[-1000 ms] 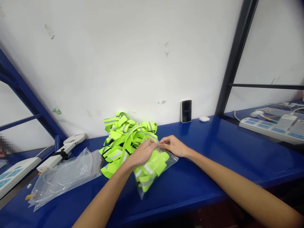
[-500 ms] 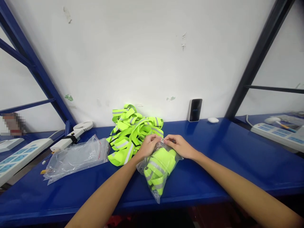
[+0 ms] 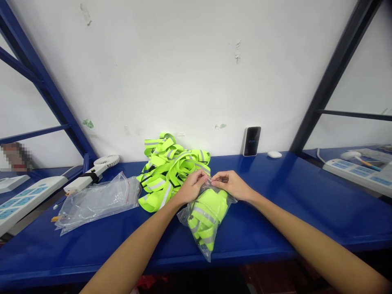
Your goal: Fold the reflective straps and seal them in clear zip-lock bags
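Note:
A clear plastic zip bag [image 3: 200, 244] lies at the front of the blue table, its closed end pointing toward me. Folded neon-yellow reflective straps [image 3: 211, 204] with grey stripes fill it. My left hand [image 3: 193, 185] pinches the bag's far edge. Right beside it, my right hand [image 3: 231, 184] grips the same edge between thumb and fingers. The fingertips of both hands nearly meet there. Just behind my left hand spreads a loose heap of more neon-yellow reflective straps [image 3: 174, 163].
Flat clear zip bags [image 3: 98, 202] are stacked on the left. Near them are a white handheld fan [image 3: 107, 160] and a power strip [image 3: 27, 200]. A black-fronted device [image 3: 252, 141] and a white oval object [image 3: 274, 154] stand by the wall. Another power strip [image 3: 361, 173] is at right.
The view has shifted slightly. Both hands stay at the bag's edge, with the right fingers bent a little differently. The bag's near tip has swung slightly right.

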The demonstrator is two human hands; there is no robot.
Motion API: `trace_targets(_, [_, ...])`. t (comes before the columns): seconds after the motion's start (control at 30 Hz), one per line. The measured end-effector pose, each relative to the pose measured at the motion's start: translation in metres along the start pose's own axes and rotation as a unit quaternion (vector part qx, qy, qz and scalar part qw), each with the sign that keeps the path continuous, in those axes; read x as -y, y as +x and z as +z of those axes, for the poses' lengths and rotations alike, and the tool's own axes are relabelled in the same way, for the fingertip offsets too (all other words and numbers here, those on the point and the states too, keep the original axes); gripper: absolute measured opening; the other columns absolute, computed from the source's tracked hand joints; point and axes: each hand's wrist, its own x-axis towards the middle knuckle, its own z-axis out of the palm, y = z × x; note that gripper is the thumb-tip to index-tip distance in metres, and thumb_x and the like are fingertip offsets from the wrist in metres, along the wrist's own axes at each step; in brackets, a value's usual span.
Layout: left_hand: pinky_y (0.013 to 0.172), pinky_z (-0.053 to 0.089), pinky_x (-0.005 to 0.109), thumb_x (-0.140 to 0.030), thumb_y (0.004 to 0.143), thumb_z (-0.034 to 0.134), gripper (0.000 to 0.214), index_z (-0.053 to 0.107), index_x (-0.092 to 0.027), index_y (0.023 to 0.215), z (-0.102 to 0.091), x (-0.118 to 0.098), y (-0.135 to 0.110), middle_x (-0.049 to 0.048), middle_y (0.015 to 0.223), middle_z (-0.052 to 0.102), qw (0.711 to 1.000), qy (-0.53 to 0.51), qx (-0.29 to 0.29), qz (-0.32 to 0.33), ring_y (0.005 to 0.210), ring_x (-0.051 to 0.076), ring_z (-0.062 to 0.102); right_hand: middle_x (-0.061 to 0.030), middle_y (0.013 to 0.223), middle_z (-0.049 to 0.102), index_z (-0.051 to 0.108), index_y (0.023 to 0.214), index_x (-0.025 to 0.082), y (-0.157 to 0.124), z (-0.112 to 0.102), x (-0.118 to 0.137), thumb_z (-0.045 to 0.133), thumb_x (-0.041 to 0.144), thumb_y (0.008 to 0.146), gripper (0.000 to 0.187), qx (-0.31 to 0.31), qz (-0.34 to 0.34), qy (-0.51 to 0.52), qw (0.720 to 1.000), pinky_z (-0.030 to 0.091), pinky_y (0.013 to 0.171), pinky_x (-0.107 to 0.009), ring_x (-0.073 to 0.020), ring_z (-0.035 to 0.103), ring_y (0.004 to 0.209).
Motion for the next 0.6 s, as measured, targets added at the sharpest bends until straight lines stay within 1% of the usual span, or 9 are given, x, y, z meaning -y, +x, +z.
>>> trace_targets(0.13, [0.072, 0.040, 0.027, -0.038, 0.095, 0.038, 0.027, 0.051, -0.018, 0.081, -0.0061, -0.0063, -0.0020, 0.0002, 0.078, 0.053, 0.998, 0.059, 0.033, 0.014, 0.074, 0.015, 0.048, -0.0039, 0.077, 0.067, 0.071, 0.086, 0.014, -0.0004, 0.0006, 0.0007, 0.068, 0.044, 0.075, 0.032, -0.003, 0.007, 0.003, 1.000, 0.046, 0.069, -0.028, -0.0166, 0.058, 0.072])
trace_targets(0.33, [0.072, 0.038, 0.028, -0.034, 0.096, 0.038, 0.024, 0.052, -0.018, 0.085, -0.0049, -0.0053, -0.0033, 0.0006, 0.079, 0.056, 0.994, 0.098, 0.023, 0.039, 0.074, 0.015, 0.050, -0.0030, 0.073, 0.065, 0.072, 0.086, 0.013, -0.0009, 0.0001, 0.0028, 0.068, 0.044, 0.074, 0.033, -0.009, 0.023, -0.007, 1.000, 0.043, 0.065, -0.027, -0.0142, 0.054, 0.068])
trace_targets(0.5, [0.074, 0.039, 0.028, -0.028, 0.096, 0.040, 0.018, 0.053, -0.018, 0.088, -0.0022, -0.0002, -0.0019, 0.0019, 0.082, 0.059, 0.991, 0.115, 0.007, 0.062, 0.078, 0.016, 0.054, -0.0011, 0.069, 0.062, 0.071, 0.085, 0.014, 0.0003, -0.0004, 0.0006, 0.070, 0.042, 0.073, 0.031, -0.014, 0.010, -0.002, 1.000, 0.041, 0.064, -0.026, -0.0133, 0.052, 0.066])
trace_targets(0.6, [0.072, 0.039, 0.028, -0.026, 0.096, 0.040, 0.017, 0.052, -0.018, 0.088, -0.0013, -0.0002, -0.0013, 0.0020, 0.082, 0.059, 0.990, 0.126, 0.002, 0.068, 0.076, 0.016, 0.054, -0.0016, 0.070, 0.063, 0.072, 0.084, 0.014, 0.0007, -0.0003, -0.0006, 0.070, 0.042, 0.073, 0.030, -0.008, 0.016, 0.011, 1.000, 0.041, 0.064, -0.026, -0.0138, 0.053, 0.067])
